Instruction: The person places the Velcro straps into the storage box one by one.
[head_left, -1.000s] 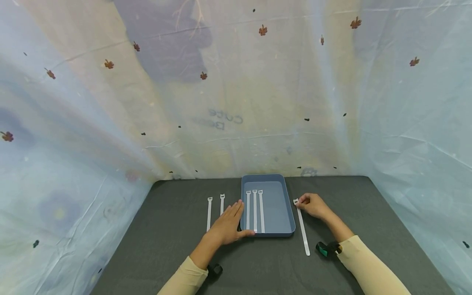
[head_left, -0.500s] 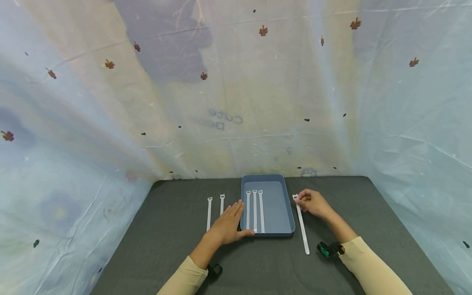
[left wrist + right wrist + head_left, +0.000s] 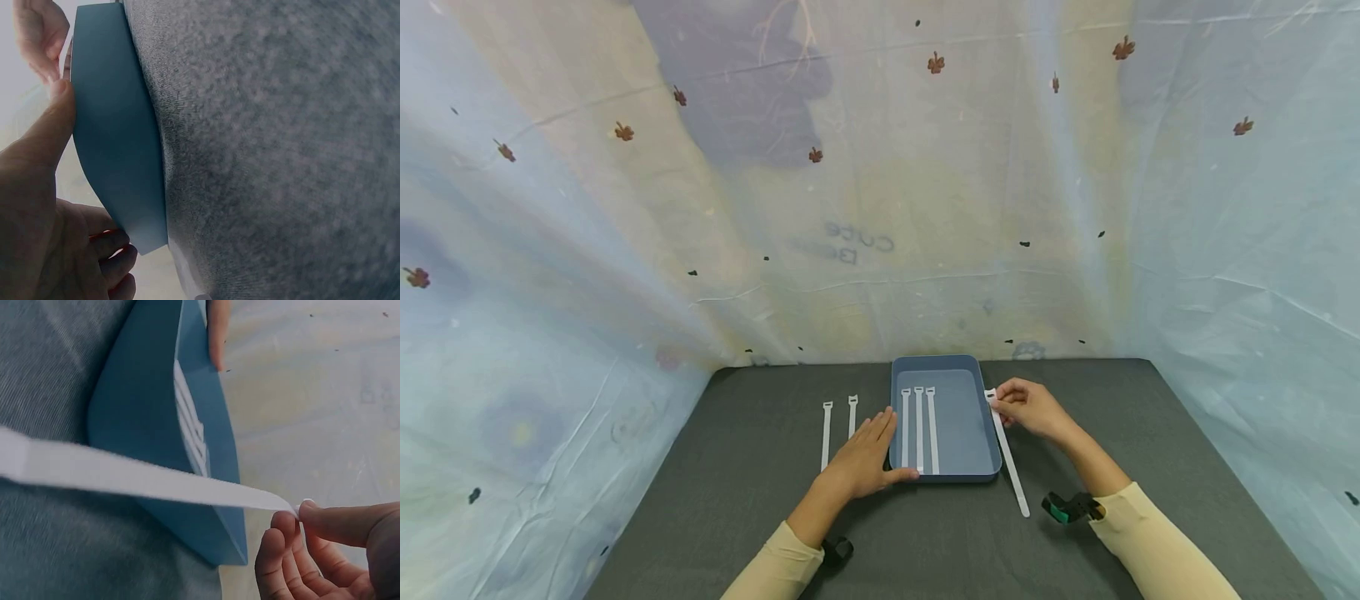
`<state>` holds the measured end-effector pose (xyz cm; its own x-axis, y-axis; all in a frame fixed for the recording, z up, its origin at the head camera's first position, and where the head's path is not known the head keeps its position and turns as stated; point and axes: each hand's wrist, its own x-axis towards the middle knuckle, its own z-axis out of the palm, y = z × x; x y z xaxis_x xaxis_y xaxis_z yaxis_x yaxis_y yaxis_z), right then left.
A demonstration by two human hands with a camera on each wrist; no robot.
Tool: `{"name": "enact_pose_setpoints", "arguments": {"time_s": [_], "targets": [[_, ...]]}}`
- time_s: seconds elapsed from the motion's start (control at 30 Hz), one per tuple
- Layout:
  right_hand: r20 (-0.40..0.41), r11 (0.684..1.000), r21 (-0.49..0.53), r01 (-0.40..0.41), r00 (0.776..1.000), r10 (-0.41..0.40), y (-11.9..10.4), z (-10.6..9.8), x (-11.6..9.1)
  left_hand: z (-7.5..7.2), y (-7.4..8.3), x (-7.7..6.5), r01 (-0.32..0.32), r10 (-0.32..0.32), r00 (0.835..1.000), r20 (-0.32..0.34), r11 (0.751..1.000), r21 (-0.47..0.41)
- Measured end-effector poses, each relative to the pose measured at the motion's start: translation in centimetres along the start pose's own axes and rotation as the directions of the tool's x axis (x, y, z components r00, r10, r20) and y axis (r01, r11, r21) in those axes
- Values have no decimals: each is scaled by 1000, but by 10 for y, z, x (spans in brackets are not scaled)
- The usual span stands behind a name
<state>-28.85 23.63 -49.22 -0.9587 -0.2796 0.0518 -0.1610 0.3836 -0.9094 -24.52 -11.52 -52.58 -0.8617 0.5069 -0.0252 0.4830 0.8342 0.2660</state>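
In the head view, my right hand (image 3: 1028, 407) pinches a white cable strap (image 3: 1011, 467) near its slotted head, at the right rim of a blue-grey tray (image 3: 967, 425). The strap slants down toward the near side, its tail by the table. The right wrist view shows thumb and fingertips gripping the end of the strap (image 3: 150, 481), which stretches across in front of the tray (image 3: 134, 394). My left hand (image 3: 859, 458) rests against the tray's near left corner, fingers straight along its side and thumb (image 3: 59, 103) at the front rim. Three white straps (image 3: 919, 433) lie side by side inside.
Left of the tray, two more white straps (image 3: 826, 437) lie on the dark grey table (image 3: 760, 500), one partly behind my left hand. A patterned plastic sheet (image 3: 880, 208) hangs behind the table and along both sides.
My right hand has lifted the strap's head and moved it left and away from me, to the tray's right rim. The left hand and tray have stayed put.
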Motion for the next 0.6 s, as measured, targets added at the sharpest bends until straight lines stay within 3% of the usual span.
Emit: {"name": "enact_pose_setpoints", "arguments": {"time_s": [0.33, 0.6], "targets": [[79, 997, 72, 20, 997, -26, -22, 4, -2, -1, 0, 1, 0, 0, 1000, -1, 1000, 4], [83, 996, 84, 36, 996, -43, -38, 7, 0, 0, 0, 1, -3, 3, 1000, -7, 1000, -5]]}}
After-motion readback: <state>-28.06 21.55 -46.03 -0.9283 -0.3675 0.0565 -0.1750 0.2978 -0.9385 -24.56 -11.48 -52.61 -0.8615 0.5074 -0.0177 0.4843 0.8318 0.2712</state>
